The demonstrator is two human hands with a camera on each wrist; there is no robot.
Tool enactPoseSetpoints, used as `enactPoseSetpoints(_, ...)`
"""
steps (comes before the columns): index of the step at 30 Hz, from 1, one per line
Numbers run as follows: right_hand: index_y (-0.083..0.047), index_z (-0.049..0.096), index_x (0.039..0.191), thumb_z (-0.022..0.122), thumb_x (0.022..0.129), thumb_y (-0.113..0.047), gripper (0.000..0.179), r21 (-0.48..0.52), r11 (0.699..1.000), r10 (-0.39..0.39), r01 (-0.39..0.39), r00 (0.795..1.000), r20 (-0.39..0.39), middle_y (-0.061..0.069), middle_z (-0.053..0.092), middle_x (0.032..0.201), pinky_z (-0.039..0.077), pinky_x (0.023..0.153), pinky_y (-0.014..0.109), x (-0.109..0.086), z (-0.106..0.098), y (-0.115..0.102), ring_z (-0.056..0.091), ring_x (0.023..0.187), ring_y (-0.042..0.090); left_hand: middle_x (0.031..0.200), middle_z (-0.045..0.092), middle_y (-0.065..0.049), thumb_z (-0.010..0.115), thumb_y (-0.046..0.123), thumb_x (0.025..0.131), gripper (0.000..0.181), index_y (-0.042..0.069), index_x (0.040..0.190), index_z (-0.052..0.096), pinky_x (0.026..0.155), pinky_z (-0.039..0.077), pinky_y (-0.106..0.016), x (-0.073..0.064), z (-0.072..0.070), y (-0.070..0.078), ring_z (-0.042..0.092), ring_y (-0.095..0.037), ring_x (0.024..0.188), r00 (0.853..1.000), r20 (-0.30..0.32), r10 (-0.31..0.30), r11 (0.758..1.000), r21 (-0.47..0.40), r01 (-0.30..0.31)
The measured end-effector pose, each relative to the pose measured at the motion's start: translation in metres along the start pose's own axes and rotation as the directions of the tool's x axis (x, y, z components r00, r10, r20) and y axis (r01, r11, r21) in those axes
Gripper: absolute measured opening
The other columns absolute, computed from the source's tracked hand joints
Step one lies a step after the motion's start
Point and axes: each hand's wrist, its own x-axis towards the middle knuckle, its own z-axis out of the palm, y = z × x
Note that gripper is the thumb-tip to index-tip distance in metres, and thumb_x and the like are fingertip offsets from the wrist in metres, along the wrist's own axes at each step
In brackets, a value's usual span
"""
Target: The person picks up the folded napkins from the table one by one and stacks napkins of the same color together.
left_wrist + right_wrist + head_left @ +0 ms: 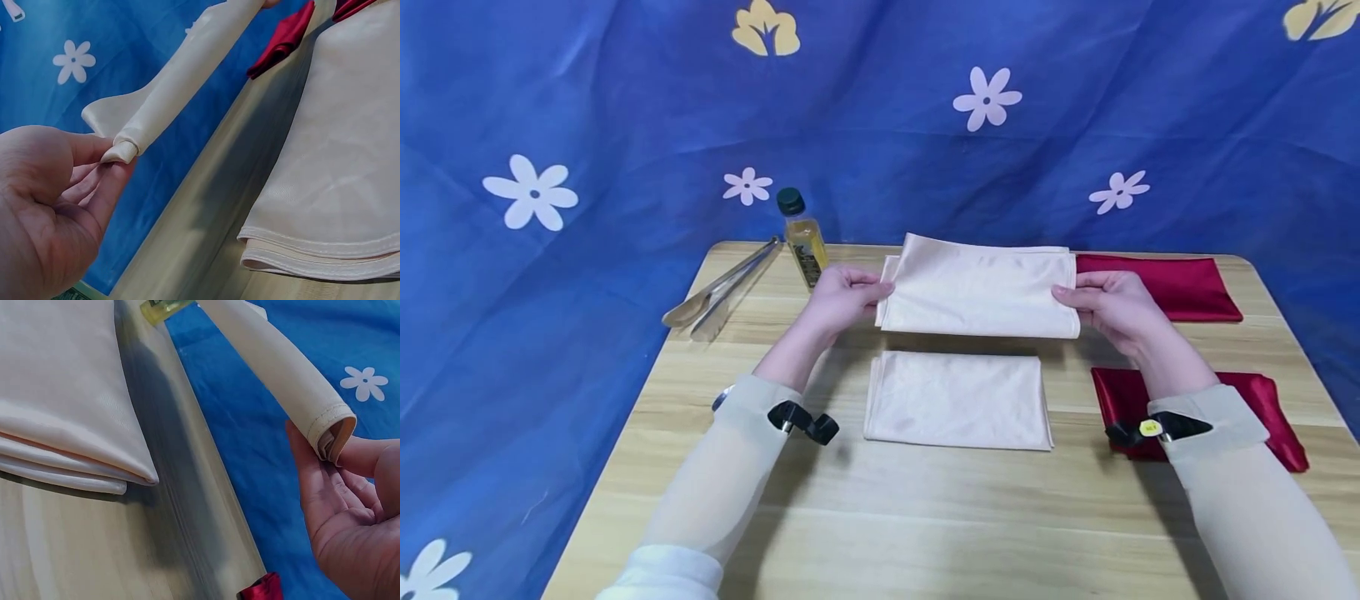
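Observation:
A folded white satin cloth [981,287] is held up off the table by both hands. My left hand [846,298] pinches its left end between thumb and fingers; in the left wrist view that same hand [56,194] grips the layered edge. At the opposite end my right hand [1116,308] pinches the cloth, and the right wrist view shows the thumb and fingers of this hand [350,506] on the folded end [331,428]. Below, on the table, lies a second folded white cloth [958,402], apart from both hands.
Two folded dark red cloths, one at the back right [1180,287] and one [1262,396] partly under my right forearm, lie on the wooden table [880,517]. Metal tongs [718,292] and a small bottle of yellow liquid [806,242] are at the back left. A blue flowered curtain [865,100] hangs behind.

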Motion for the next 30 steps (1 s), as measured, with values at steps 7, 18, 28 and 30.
enactPoseSetpoints(7, 0.000, 0.081, 0.100, 0.079, 0.093, 0.005, 0.008, 0.070, 0.998, -0.011, 0.008, 0.999, 0.049, 0.010, 0.079, 0.093, 0.065, 0.071, 0.032, -0.012, 0.001, -0.003, 0.076, 0.078, 0.017, 0.113, 0.074, -0.019, 0.078, 0.010, 0.098, 0.036, -0.011, 0.125, 0.066, 0.098, 0.059, -0.047, -0.011, -0.003, -0.001, 0.074, -0.021, 0.098, 0.999, 0.037, -0.005, 1.000, -0.025, 0.006)
enactPoseSetpoints(18, 0.001, 0.081, 0.100, 0.078, 0.093, 0.006, 0.009, 0.083, 0.996, -0.016, 0.010, 0.998, 0.066, 0.010, 0.079, 0.093, 0.065, 0.074, 0.032, -0.022, 0.003, 0.003, 0.076, 0.079, 0.017, 0.102, 0.076, -0.011, 0.077, 0.007, 0.098, 0.027, -0.011, 0.117, 0.068, 0.082, 0.064, -0.032, -0.021, -0.004, -0.010, 0.072, -0.015, 0.089, 1.000, 0.027, 0.002, 0.998, -0.062, 0.000)
enactPoseSetpoints(28, 0.000, 0.081, 0.100, 0.081, 0.092, 0.004, 0.009, 0.057, 0.998, -0.018, 0.016, 0.999, 0.041, 0.009, 0.079, 0.093, 0.065, 0.074, 0.031, -0.027, 0.006, 0.008, 0.076, 0.079, 0.016, 0.099, 0.076, -0.009, 0.077, 0.006, 0.098, 0.026, -0.010, 0.116, 0.070, 0.082, 0.064, -0.033, -0.029, -0.004, -0.014, 0.072, -0.015, 0.086, 1.000, 0.019, 0.009, 0.996, -0.086, -0.007)
enactPoseSetpoints(30, 0.000, 0.081, 0.099, 0.081, 0.092, 0.003, 0.008, 0.057, 0.998, -0.028, 0.026, 0.999, 0.039, 0.009, 0.079, 0.093, 0.065, 0.073, 0.030, -0.028, 0.007, 0.009, 0.076, 0.078, 0.015, 0.098, 0.076, -0.008, 0.077, 0.007, 0.098, 0.026, -0.010, 0.115, 0.070, 0.082, 0.064, -0.034, -0.031, -0.004, -0.015, 0.072, -0.015, 0.086, 1.000, 0.014, 0.013, 0.996, -0.088, -0.011)
